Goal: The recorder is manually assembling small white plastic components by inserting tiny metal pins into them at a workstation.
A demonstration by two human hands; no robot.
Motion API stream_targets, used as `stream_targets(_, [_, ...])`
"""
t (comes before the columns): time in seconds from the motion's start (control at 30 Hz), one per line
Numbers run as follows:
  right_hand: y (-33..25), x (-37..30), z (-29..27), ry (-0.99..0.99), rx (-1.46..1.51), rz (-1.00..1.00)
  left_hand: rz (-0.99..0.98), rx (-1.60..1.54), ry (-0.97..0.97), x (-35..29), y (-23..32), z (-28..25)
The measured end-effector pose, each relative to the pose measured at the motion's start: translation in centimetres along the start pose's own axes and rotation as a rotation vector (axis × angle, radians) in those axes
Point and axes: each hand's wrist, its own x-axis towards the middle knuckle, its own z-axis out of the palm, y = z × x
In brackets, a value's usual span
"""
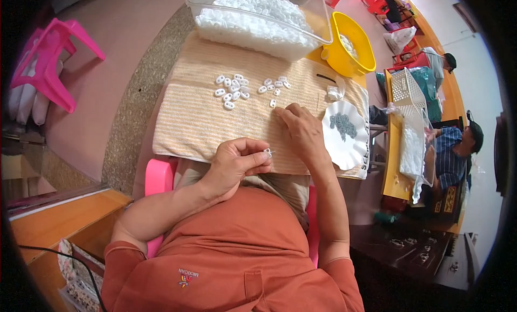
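My left hand [239,162] is closed, pinching a small white plastic piece [267,150] between thumb and forefinger. A thin metal pin seems to stick out of that piece. My right hand [302,133] reaches palm down over the striped towel [188,112], fingers a little apart. Its fingertips are at a single white two-holed oval piece [273,103], and I see nothing held in them; the thumb is hidden. Farther off lie two loose groups of the same pieces, a larger one [234,87] at left and a smaller one [277,83] at right.
A white scalloped plate [349,157] with small grey bits sits right of my right hand. Behind stand a clear tub [258,50] of white pieces and a yellow basin [339,59]. A pink stool [59,59] is at left. Another person [452,156] sits at a table at right.
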Motion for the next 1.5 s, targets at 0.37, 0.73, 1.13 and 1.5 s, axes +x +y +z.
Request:
stream_targets(0.37, [0.5, -0.8, -0.1, -0.028, 0.131, 0.063, -0.008, -0.002, 0.005, 0.0, 0.1, -0.1])
stream_targets(0.73, [1.3, -1.8, 0.7, -0.008, 1.051, 0.406, 0.005, 0.006, 0.005, 0.1, 0.1, -0.1])
stream_targets(1.13, [1.8, -1.9, 1.5, 0.07, 0.721, 0.25, 0.008, 0.002, 0.011, 0.1, 0.2, -0.1])
stream_targets(1.5, [0.8, -1.9, -1.2, 0.057, 0.301, 0.051, 0.006, 0.005, 0.008, 0.2, 0.2, -0.3])
